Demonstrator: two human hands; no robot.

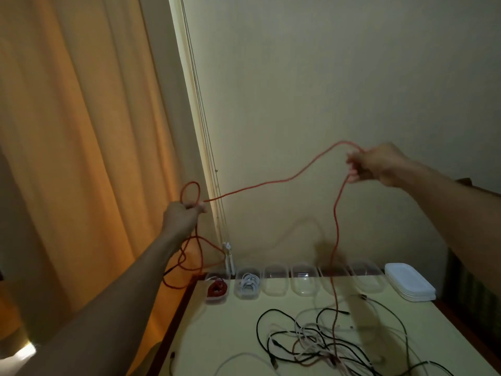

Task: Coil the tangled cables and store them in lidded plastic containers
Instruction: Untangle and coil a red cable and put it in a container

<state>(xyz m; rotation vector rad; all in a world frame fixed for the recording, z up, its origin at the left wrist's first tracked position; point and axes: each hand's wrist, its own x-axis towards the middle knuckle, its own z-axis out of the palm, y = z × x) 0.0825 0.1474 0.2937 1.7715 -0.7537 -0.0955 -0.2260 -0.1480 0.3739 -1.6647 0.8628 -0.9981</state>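
Both hands are raised high above the table with a long red cable (271,183) stretched between them. My left hand (182,216) grips several red loops, which rise above the fist and hang below it past the table's left edge. My right hand (379,164) pinches the cable further along; from there it drops into the tangle of black, white and red cables (325,346) on the table. Along the far edge stands a row of clear plastic containers (303,280). One container holds a coiled red cable (217,288), the one beside it a white cable (248,283).
A stack of white lids (409,280) lies at the back right of the pale table (230,329). An orange curtain (81,131) hangs on the left, with blind cords (214,213) beside it. The wall stands right behind the containers.
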